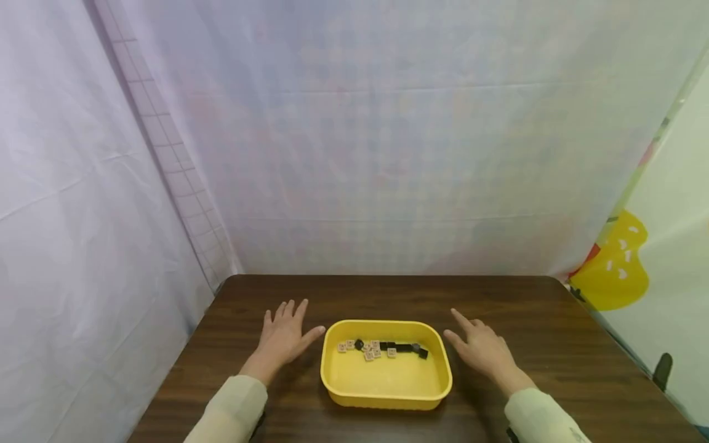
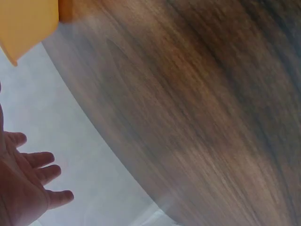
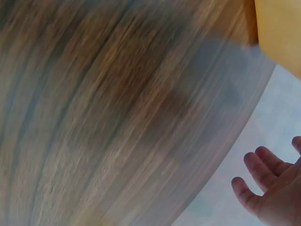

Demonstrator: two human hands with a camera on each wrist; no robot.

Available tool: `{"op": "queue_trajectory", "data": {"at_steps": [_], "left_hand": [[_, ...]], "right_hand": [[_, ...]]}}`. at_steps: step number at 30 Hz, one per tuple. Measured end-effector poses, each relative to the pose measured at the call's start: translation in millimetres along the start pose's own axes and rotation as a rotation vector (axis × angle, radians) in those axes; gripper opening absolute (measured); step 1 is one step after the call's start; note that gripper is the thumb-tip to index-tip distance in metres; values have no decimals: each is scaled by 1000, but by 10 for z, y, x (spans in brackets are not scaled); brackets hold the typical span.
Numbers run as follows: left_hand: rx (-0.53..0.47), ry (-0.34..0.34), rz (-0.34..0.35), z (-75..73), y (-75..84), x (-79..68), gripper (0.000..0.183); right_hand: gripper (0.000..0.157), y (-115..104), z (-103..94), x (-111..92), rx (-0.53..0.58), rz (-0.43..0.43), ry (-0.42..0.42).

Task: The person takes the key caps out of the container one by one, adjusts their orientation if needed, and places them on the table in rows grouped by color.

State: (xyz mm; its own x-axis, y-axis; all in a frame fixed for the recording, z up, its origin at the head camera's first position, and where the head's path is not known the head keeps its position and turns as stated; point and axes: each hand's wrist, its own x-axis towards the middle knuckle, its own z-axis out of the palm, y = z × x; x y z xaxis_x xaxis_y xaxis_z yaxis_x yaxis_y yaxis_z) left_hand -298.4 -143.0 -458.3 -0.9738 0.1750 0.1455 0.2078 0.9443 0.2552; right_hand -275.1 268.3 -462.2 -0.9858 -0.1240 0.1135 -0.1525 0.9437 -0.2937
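Note:
A yellow plastic tub (image 1: 388, 387) stands on the dark wood table between my two hands. Along its far side lie several small pale square tiles (image 1: 369, 355) with printed marks, mixed with small black pieces (image 1: 404, 347). My left hand (image 1: 282, 338) is spread to the left of the tub, thumb pointing at its rim and nothing held. To the right, my right hand (image 1: 487, 351) reaches forward with fingers extended, also holding nothing. Both wrist views show the loose fingers of the left hand (image 2: 28, 179) and right hand (image 3: 273, 183), with a tub corner above.
The brown wood-grain table (image 1: 498, 295) runs back to a white curtain (image 1: 388, 154). Another white sheet (image 1: 83, 246) hangs at the left. At the right edge is a sheet with a yellow printed shape (image 1: 615, 271).

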Motion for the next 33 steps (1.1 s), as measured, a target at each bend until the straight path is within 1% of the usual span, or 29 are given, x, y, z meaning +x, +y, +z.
{"op": "queue_trajectory", "data": {"at_steps": [6, 13, 18, 21, 24, 26, 29, 33], "left_hand": [[-3, 9, 10, 30, 43, 12, 80], [-42, -8, 42, 34, 131, -10, 76], [-62, 7, 87, -10, 215, 6, 73], [-61, 11, 105, -7, 238, 10, 73], [-72, 0, 129, 9, 255, 17, 72], [-78, -7, 152, 25, 266, 22, 70], [-93, -1, 196, 39, 292, 30, 67], [-118, -11, 241, 46, 346, 34, 63]], "right_hand": [[63, -57, 21, 1, 82, -13, -6], [58, -97, 78, -6, 199, -6, -41], [56, -126, 65, 25, 326, 19, -28], [55, -162, 48, 40, 415, 47, -51], [52, -192, 46, 53, 498, 85, -75], [49, -200, 61, 59, 541, 100, -80], [45, -210, 88, 61, 599, 108, -65], [41, -231, 95, 49, 633, 109, -53]]}}
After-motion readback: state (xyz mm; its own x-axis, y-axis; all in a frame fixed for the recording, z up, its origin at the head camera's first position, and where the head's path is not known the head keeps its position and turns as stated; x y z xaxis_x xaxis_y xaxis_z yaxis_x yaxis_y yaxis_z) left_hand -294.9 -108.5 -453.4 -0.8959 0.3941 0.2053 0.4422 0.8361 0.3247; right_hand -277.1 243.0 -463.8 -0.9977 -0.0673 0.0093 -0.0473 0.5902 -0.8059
